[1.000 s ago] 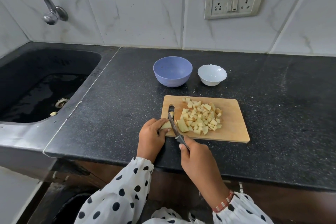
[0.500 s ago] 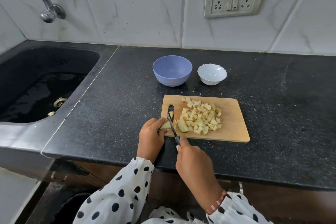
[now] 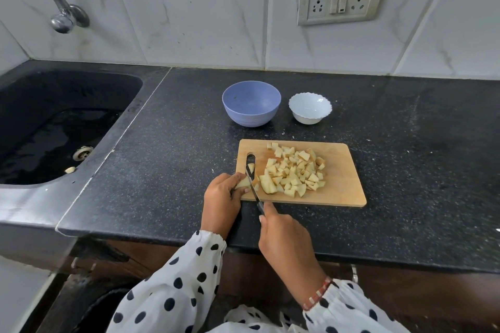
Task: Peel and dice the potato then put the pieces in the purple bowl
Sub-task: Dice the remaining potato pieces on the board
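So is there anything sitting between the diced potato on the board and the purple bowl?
Nothing visible. The potato pieces lie on the cutting board, and only bare counter separates the board from the purple bowl. The white bowl sits off to the bowl's right.

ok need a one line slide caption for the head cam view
Left hand steadies the last potato piece as the right hand slices it with a knife; the purple bowl waits empty.
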A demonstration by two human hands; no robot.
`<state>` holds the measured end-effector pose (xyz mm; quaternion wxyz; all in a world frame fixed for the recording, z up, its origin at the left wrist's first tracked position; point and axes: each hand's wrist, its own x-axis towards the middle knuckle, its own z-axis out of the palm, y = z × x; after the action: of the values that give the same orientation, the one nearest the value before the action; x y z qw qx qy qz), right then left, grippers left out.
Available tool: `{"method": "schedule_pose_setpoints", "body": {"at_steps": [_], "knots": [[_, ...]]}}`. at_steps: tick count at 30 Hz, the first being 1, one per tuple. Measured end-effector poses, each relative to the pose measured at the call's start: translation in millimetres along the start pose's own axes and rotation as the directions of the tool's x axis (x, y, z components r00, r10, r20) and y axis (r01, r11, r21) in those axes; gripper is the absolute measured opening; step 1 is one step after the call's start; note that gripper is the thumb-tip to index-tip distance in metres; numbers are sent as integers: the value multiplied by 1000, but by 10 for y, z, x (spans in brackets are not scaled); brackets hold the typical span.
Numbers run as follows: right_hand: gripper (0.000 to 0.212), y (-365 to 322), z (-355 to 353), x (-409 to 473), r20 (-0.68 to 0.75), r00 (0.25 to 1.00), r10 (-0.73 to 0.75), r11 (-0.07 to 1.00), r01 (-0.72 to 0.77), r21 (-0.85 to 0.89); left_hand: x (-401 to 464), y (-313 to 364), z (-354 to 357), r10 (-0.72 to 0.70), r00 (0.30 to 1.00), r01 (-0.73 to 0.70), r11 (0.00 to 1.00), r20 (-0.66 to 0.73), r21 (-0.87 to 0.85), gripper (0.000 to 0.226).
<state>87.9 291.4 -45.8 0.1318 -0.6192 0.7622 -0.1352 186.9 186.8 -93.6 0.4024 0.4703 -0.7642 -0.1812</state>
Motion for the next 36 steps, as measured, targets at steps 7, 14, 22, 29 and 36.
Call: {"method": "schedule_pose_setpoints", "body": {"at_steps": [7,14,22,29,36], "knots": [[38,70,-43,-1,-11,1000,4,1000,-4,27,-11,-10,2,6,1000,-6,1000,-4,3,23],[31,215,-78,-65,-27,993,114,954,-102,283,-32,31,-31,17,1000,-16,999,5,-29,25],[28,259,-129,-12,-13,979,202,824,-163,542,-74,58,-82,62,997,-60,996,45,-59,24],[19,345,-145,-24,251,944,213,589,-329,738,-77,48,-55,67,997,-64,996,36,-61,21],[30,519,-264,-69,572,819,51,-88,-567,819,-78,-41,-76,-3,1000,3,999,-1,50,26]]}}
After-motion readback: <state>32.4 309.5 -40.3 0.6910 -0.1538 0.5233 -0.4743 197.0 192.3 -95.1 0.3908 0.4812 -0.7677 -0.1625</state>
